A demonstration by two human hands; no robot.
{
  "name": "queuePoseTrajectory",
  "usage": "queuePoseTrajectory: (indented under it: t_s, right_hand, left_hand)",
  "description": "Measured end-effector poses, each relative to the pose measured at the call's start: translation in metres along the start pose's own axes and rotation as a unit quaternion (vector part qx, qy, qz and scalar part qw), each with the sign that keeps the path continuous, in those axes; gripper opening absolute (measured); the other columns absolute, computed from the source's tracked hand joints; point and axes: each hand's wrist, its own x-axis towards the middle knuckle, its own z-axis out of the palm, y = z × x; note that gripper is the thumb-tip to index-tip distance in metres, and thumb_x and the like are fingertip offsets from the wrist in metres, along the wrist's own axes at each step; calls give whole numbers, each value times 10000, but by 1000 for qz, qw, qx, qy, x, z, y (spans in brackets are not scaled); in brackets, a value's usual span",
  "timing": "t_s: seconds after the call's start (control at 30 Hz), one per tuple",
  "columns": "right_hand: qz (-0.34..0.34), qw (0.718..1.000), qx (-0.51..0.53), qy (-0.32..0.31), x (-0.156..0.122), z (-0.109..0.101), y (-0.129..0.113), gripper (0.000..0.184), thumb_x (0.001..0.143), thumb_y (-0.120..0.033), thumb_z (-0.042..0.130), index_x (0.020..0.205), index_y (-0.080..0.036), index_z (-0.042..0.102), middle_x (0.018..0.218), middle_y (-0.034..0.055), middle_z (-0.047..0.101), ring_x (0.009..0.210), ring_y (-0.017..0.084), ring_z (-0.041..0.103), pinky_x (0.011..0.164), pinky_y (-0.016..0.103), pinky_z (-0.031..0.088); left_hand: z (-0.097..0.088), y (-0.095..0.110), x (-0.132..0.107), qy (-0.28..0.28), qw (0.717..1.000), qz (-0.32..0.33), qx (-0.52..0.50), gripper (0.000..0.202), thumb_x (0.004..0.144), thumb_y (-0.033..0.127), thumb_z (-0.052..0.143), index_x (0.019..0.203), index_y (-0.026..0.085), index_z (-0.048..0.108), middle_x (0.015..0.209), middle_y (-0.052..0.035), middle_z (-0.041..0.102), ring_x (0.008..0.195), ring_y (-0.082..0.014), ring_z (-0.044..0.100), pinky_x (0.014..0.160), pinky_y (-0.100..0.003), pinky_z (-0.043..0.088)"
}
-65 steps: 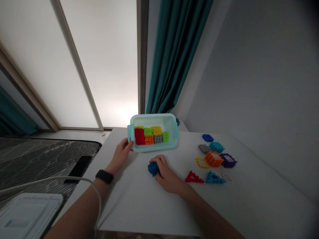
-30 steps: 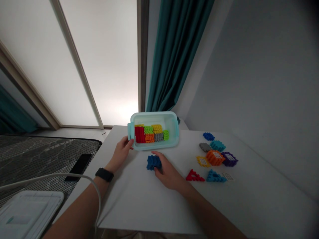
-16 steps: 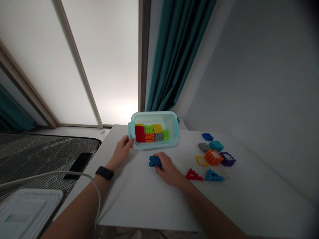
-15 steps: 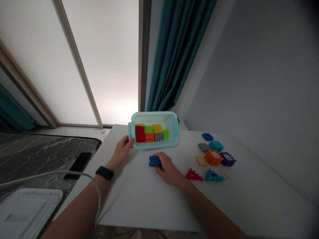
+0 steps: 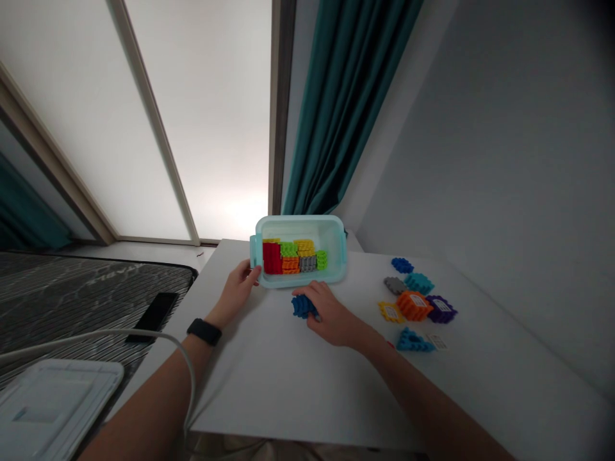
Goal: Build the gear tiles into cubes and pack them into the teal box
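A light teal plastic bin (image 5: 339,272) stands on the white table, with red, orange, yellow, green and grey toy blocks (image 5: 291,264) packed toward its left side. My left hand (image 5: 240,283) grips the bin's left end, thumb over the rim. Just in front of the bin, my right hand (image 5: 331,312) has its fingers closed around dark blue toy blocks (image 5: 303,307) with notched edges. Whether these blocks touch the table I cannot tell.
To the right lie loose notched pieces: blue (image 5: 402,265), grey (image 5: 394,285), teal (image 5: 419,282), orange (image 5: 414,306), purple (image 5: 441,309), yellow (image 5: 391,312) and a blue triangle (image 5: 414,340). A pale cable (image 5: 189,358) hangs over my left forearm. A black phone (image 5: 152,317) lies left of the table.
My right hand has moved slightly up and right with the dark blue blocks, turning them. My right forearm now mostly hides the red triangle. The left hand still grips the bin.
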Motion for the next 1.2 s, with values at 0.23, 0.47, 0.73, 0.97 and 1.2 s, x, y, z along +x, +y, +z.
queuePoseTrajectory:
  t_s: [0.23,0.47,0.73,0.97,1.2]
  right_hand:
    - [-3,976,-207,-68,11,22,-6,234,792,-104,546,1022,-141,556,1064,141,554,1040,292,471,975,445,404]
    - [-19,985,-150,-78,14,22,-1,196,781,-73,501,956,-152,538,1026,133,545,1026,278,482,977,456,417]
    - [58,951,303,-3,20,-5,-1,559,755,-93,547,1290,-253,525,1231,69,589,1100,223,554,991,436,423]
    - [247,777,537,216,97,-21,8,376,742,-114,635,1101,-199,560,851,14,661,741,161,627,644,280,507]
    - [281,755,534,255,153,-30,21,172,761,-78,632,900,-170,587,744,29,668,650,155,621,548,253,501]
  left_hand:
    - [-1,-1,0,0,1000,-1,2,341,882,487,562,971,167,642,842,-28,656,735,-169,596,674,-305,525]
    - [-1,-2,1,1,1000,1,7,340,884,495,552,969,177,639,817,-22,653,724,-170,600,670,-301,529]
    - [-1,2,0,-5,1000,-3,-1,330,880,479,556,963,172,644,847,-40,672,722,-174,604,676,-307,521]
    - [-2,3,0,-17,1000,-3,-3,341,898,482,542,986,169,644,856,-43,657,735,-170,576,672,-289,504]
    - [-2,6,0,-12,1000,0,-2,342,886,492,566,950,168,657,792,-28,643,705,-167,572,661,-284,503]
